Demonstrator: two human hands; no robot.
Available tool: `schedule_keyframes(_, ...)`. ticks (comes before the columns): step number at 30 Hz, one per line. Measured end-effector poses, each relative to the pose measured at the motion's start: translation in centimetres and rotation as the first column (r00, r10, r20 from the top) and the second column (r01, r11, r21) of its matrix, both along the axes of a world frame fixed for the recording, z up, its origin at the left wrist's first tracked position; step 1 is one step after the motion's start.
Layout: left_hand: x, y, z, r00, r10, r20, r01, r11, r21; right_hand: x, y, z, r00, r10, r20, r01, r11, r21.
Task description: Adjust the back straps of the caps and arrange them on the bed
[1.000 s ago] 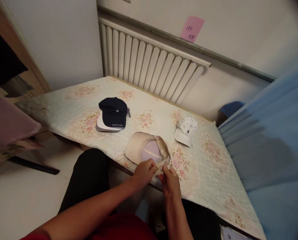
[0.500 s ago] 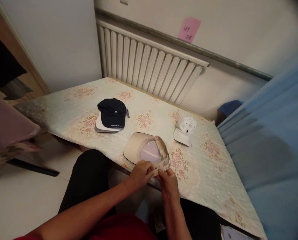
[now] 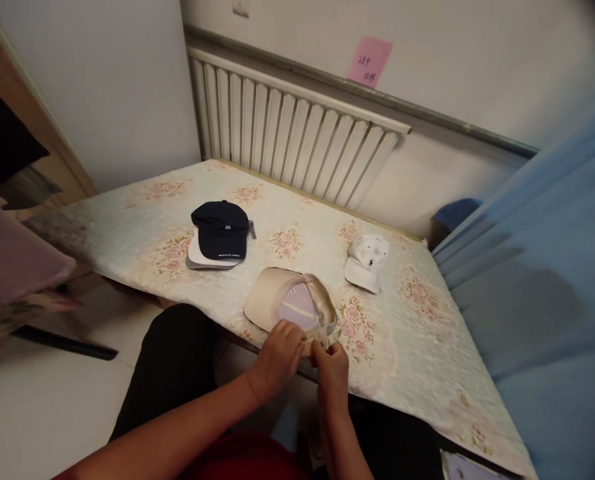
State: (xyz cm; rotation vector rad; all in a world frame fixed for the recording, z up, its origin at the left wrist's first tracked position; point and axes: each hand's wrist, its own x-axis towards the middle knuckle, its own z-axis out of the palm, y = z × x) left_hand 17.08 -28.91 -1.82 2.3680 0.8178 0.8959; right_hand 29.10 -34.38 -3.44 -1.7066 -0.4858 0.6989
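A beige baseball cap [image 3: 264,297] lies upside down at the table's near edge, its brim to the left and its pale lilac lining facing up. At its back strap, my left hand [image 3: 281,350] pinches one part of the strap with fingers closed. My right hand [image 3: 331,363] grips the strap close beside it, thumb and fingers pressed together near the small buckle. The fingers partly hide the strap and its fastening.
A navy cap [image 3: 222,230] rests on a white cap [image 3: 200,253] at the left of the floral-covered table [image 3: 297,213]. Another white cap [image 3: 367,263] sits to the right. Behind stands a radiator [image 3: 287,127]; a blue curtain [image 3: 537,287] hangs at the right.
Both hands still hold the strap of the beige cap. My right hand has turned and its fingers have curled in more tightly. The view has shifted slightly.
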Motion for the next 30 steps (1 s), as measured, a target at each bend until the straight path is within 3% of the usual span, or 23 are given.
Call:
schedule_keyframes(3, 0.0, -0.4, 0.2, 0.995, -0.097, -0.029, 0.1, 0.987, 0.124, -0.2, -0.1, 0.8, 0.998, 0.046, 0.043, -0.046, 0.999, -0.009)
schedule_keyframes(6, 0.0, -0.3, -0.1, 0.998, -0.058, -0.02, 0.059, 0.993, 0.1, -0.7, -0.3, 1.9, 0.987, 0.147, 0.058, -0.148, 0.989, 0.012)
schedule_keyframes(10, 0.0, 0.3, -0.5, 0.999, -0.017, -0.032, 0.017, 1.0, -0.002, -1.1, -0.4, 3.4, 0.945, 0.314, 0.091, -0.319, 0.946, 0.057)
schedule_keyframes(13, 0.3, 1.1, -0.7, 1.0, 0.007, -0.022, -0.012, 0.972, -0.234, -1.1, -0.3, 3.6, 0.938, 0.336, 0.091, -0.341, 0.939, 0.053)
schedule_keyframes(15, 0.5, 1.8, -0.7, 0.999, 0.029, 0.026, -0.015, 0.902, -0.432, -0.8, -0.1, 3.4, 0.944, 0.325, 0.05, -0.328, 0.942, 0.065)
schedule_keyframes(18, 0.6, 2.9, -0.5, 0.987, 0.042, 0.154, 0.071, 0.749, -0.659, -0.2, 0.0, 2.8, 0.975, 0.222, 0.022, -0.223, 0.972, 0.078)
schedule_keyframes(23, 0.3, 3.7, 0.1, 0.941, -0.008, 0.337, 0.307, 0.436, -0.846, 0.9, 0.1, 2.1, 0.999, 0.017, 0.048, -0.022, 0.995, 0.095)
schedule_keyframes(26, 0.2, 3.8, 0.5, 0.929, -0.036, 0.37, 0.355, 0.377, -0.855, 1.0, 0.1, 1.7, 0.997, -0.009, 0.074, 0.001, 0.994, 0.113)
schedule_keyframes(30, 0.2, 3.8, 1.0, 0.932, -0.044, 0.36, 0.351, 0.36, -0.864, 0.8, 0.0, 1.8, 0.955, -0.002, 0.296, -0.033, 0.993, 0.113)
